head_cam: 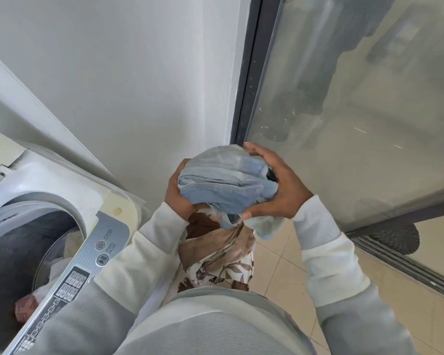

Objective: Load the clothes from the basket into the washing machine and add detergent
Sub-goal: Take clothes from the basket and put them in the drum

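Observation:
A bundled light-blue denim garment (226, 180) is held up in front of me between both hands. My left hand (178, 198) grips its left side and my right hand (280, 185) wraps its right side. Below it lies a heap of clothes (215, 257) with a brown and white leaf print; the basket under them is hidden. The top-loading washing machine (108, 242) stands at the left with its lid up. Its drum (16, 265) holds some pale and reddish clothes. No detergent is in view.
The machine's control panel (69, 280) faces me, close to my left sleeve. A white wall is behind, and a dark-framed sliding glass door (344, 111) fills the right. Beige floor tiles (287, 267) show at lower right, with the door track (405, 265) beside them.

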